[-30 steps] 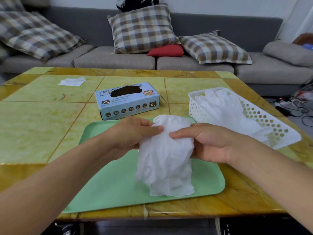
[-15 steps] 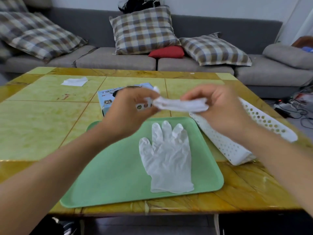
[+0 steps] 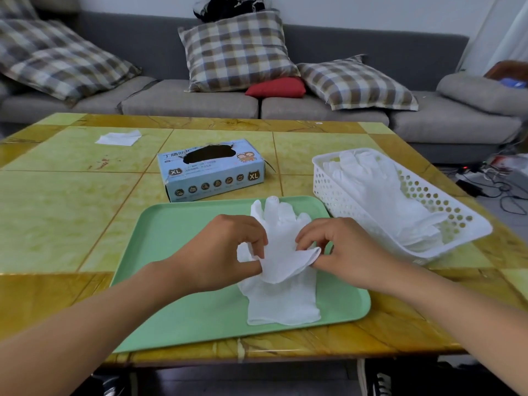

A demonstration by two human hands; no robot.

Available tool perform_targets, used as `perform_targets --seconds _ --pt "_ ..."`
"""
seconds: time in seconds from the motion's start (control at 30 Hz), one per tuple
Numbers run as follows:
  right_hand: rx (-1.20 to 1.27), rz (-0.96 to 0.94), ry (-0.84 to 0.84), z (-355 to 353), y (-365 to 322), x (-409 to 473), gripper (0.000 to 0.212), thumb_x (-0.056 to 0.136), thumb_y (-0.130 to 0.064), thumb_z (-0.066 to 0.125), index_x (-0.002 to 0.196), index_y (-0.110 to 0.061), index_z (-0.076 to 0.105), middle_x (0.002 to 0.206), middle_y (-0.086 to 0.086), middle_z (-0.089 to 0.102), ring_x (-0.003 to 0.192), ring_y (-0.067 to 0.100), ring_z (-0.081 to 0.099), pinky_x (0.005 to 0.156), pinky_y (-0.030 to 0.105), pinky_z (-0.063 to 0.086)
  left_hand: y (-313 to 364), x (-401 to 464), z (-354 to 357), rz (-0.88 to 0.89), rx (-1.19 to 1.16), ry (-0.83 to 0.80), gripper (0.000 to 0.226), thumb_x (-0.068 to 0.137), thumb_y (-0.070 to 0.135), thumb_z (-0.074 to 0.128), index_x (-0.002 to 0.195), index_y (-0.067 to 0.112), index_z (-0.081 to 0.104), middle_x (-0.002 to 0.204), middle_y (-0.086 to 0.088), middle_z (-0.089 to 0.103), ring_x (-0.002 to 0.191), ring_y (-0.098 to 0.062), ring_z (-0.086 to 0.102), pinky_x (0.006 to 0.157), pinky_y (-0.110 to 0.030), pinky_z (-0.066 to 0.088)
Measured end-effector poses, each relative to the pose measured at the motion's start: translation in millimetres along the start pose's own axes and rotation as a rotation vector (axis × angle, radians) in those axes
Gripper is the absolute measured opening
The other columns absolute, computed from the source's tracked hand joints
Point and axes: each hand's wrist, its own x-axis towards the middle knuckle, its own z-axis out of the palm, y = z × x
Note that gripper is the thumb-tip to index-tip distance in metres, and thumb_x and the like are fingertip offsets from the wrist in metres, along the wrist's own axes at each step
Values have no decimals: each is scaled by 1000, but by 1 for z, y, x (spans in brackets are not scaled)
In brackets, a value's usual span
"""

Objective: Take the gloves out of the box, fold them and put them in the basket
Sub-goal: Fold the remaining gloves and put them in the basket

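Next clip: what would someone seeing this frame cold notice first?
Two bare hands, left hand and right hand, pinching a white glove above another glove lying flat on the green tray at the table's near edge. Right of the tray, a white perforated basket already holds gloves; behind it sits the blue glove box, top torn open.

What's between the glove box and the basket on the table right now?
Nothing: in the head view, only bare yellow tabletop separates the glove box from the white basket; the green tray sits nearer, below that gap.
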Motion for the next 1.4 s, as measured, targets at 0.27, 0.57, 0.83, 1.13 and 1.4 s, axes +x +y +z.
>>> perform_targets --seconds 0.27,0.57,0.83,1.13,1.4 --pt "-239 9 -342 3 -11 -14 14 78 -13 71 79 -26 75 91 -12 70 82 4 65 80 36 55 -3 -21 10 -47 18 -256 30 75 53 64 76 25 73 102 14 70 94 0 62 85 -22 49" --pt "-250 -39 -569 -9 -4 -15 48 79 -9 74 116 -39 72 120 -21 53 105 2 55 85 15 44 -3 -23 1 6 93 -390 37 80 54 72 111 34 68 113 19 58 99 2 52 90 -20 46" --pt "108 33 -337 9 4 -5 12 93 -14 71 99 -23 74 102 -8 72 93 11 66 81 24 50 -12 -25 -7 -116 -52 -484 63 67 30 83 124 40 58 118 26 54 108 -1 53 87 -13 42" --pt "988 406 -201 -20 -31 12 41 94 -21 61 129 1 64 107 16 67 88 22 61 67 25 49 27 -4 -14 -341 -669 206 19 83 33 75 92 16 78 82 7 75 68 -5 64 62 -15 47" --pt "955 251 126 -55 -61 -11 40 79 -16 76 116 -2 71 113 14 75 105 26 72 85 30 58 80 31 -37 -465 -860 189 18 95 25 67 110 19 73 101 -3 78 94 -24 75 86 -43 59"
